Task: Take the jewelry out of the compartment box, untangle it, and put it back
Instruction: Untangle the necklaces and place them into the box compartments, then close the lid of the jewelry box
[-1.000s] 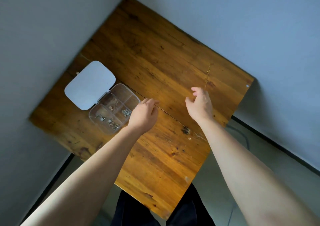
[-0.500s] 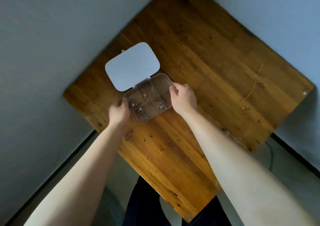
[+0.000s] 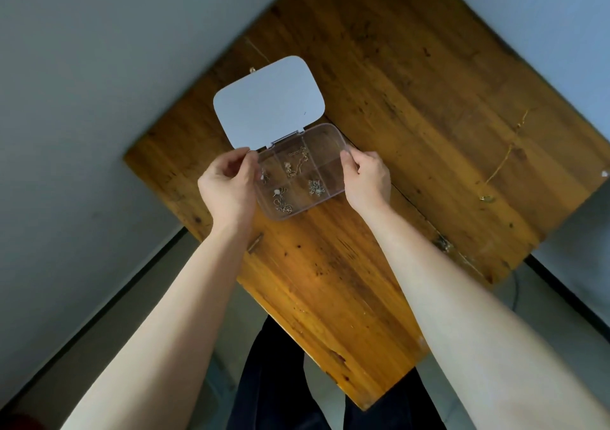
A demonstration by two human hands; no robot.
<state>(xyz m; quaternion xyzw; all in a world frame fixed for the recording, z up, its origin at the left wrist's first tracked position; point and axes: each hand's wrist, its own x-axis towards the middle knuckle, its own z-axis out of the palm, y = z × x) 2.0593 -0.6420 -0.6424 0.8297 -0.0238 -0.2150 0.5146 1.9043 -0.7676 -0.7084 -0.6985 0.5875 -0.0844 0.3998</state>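
A clear plastic compartment box (image 3: 325,141) lies on the wooden table (image 3: 412,76) with its white lid (image 3: 269,101) swung open at the back. Small tangled jewelry pieces (image 3: 316,188) lie in several compartments, among them a thin gold chain (image 3: 297,164). My left hand (image 3: 227,187) grips the box's left end. On the box's right end, my right hand (image 3: 368,179) holds the rim between thumb and fingers. A long gold chain (image 3: 505,159) is stretched out on the table far to the right, apart from both hands.
The table stands in a corner between grey walls (image 3: 82,83). Its near edge runs diagonally toward my dark trousers (image 3: 280,380). A crack (image 3: 416,205) crosses the wood to the right of the box. Grey floor (image 3: 561,291) shows beyond the right edge.
Both hands came to the box and took hold of its two ends. The right hand left the long chain on the table at the right. The view swung toward the box.
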